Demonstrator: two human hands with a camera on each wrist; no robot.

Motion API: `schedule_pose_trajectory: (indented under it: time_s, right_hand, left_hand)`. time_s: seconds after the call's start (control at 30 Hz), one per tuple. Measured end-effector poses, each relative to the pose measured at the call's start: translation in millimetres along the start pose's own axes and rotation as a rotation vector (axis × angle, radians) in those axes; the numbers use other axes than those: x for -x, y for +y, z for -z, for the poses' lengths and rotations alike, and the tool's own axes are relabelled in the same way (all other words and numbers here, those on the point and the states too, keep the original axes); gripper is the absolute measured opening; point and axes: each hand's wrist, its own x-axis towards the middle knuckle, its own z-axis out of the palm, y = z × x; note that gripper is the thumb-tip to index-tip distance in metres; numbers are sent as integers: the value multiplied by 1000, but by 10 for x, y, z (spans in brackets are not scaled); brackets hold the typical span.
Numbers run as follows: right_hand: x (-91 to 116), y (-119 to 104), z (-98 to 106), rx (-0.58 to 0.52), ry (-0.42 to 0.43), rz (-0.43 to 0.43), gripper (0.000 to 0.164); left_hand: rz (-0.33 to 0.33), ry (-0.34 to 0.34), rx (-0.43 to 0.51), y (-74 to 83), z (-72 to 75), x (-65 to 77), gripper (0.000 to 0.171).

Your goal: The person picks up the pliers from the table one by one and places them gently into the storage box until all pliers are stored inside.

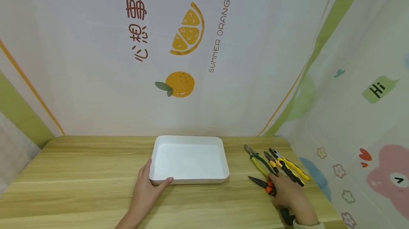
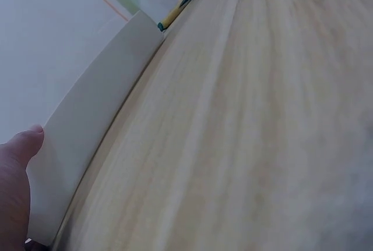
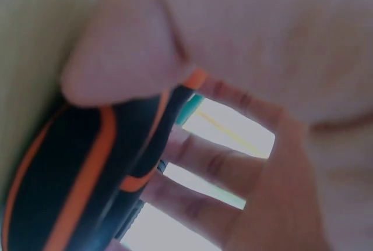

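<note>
A white rectangular tray lies on the table with bare inside. My left hand holds its near left corner, fingers along the left side and thumb on the front wall; the left wrist view shows that thumb against the tray's wall. Over at the right, my right hand grips needle-nose pliers by their black and orange handles. Their dark pointed jaws face left. The hand covers part of the handles.
Just beyond the right hand lie pliers with green and yellow handles, pliers with yellow and black handles and another yellow-handled pair. Printed cloth hangs behind the wooden table and along its right side.
</note>
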Motion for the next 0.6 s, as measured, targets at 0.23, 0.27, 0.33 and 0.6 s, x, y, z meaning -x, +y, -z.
schedule_pose_trajectory:
  time_s: [0.23,0.27,0.33,0.6]
  right_hand:
    - [3,2,-11,0,28,0,63]
    - [9,6,-15,-2,33,-1,60]
    - [18,11,-19,-5,43,-6,55]
    - [35,-100,62,12,107,13,53]
  left_hand:
    - [-20,2,11,10,10,-7,113]
    - [-20,1,12,11,8,-6,113]
    - [-19,-1,11,9,4,-4,113]
    - [-3,-5,11,-3,19,12,112]
